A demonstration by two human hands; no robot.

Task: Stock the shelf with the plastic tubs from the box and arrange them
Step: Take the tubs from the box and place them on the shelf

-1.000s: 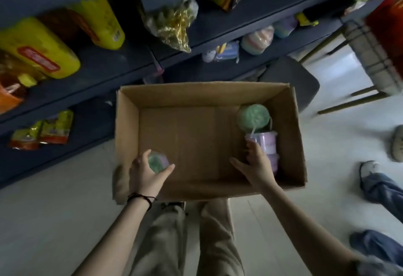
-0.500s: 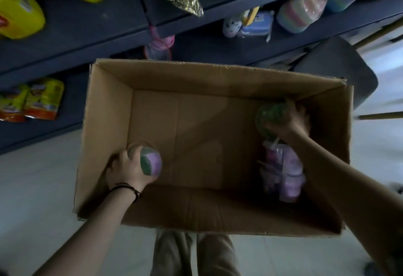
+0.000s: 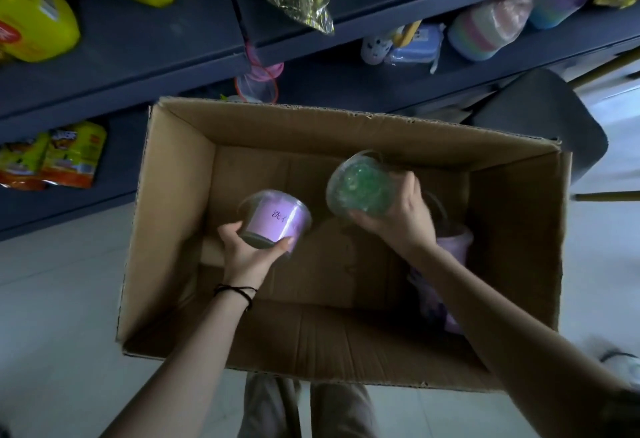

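The dark shelf (image 3: 138, 57) stands behind the open cardboard box (image 3: 166, 230) on the floor. Inside the box, at its right side, pale purple tubs (image 3: 453, 240) lie under the right forearm. The right hand (image 3: 398, 219) grips a green tub (image 3: 360, 185), tilted, above the box. The left hand (image 3: 249, 250) holds a purple tub (image 3: 277, 219) from below, with fingers and thumb curled around it.

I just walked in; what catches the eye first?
Two hands are inside an open cardboard box at centre: the left hand grips a purple-labelled tub, the right hand a green tub. More purple tubs lie at the box's right end, and yellow packs sit on dark shelves behind.
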